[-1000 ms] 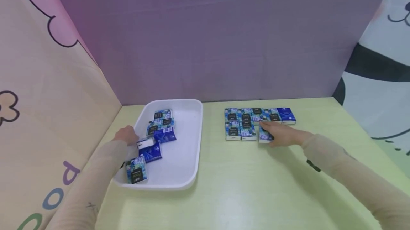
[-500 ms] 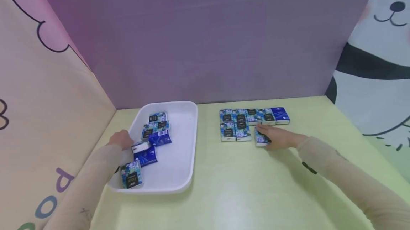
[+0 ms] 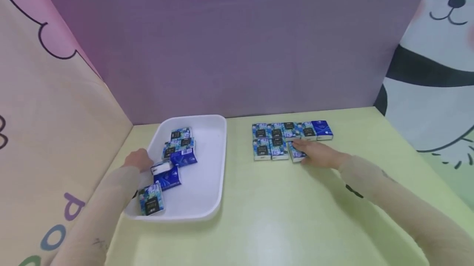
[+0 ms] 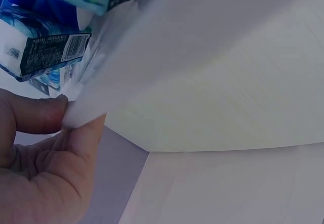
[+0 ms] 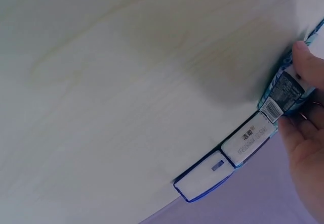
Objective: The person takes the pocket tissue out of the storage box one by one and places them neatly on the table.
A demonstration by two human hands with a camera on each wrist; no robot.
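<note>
My left hand (image 3: 138,159) pinches the left rim of a white plastic tray (image 3: 223,167); in the left wrist view, thumb (image 4: 43,114) and fingers lie on either side of the rim. Inside the tray are several tissue packs, some floral like the near one (image 3: 151,200), others plain dark blue (image 3: 184,157). My right hand (image 3: 320,154) holds a floral tissue pack (image 3: 296,154) low at the table, right beside the right end of the front row. In the right wrist view the thumb (image 5: 309,64) lies across this pack, and its far side is hidden.
Two floral packs (image 3: 261,149) make up the front row. Behind them runs a back row of several packs, ending at the right in a dark blue one (image 3: 322,130). A purple cloth backdrop (image 3: 240,52) rises at the table's (image 3: 259,216) far edge; printed cloth walls flank both sides.
The right hand has slid its tissue pack left against the front row, closing the gap there. The left hand stays on the tray rim. The head view has shifted slightly.
</note>
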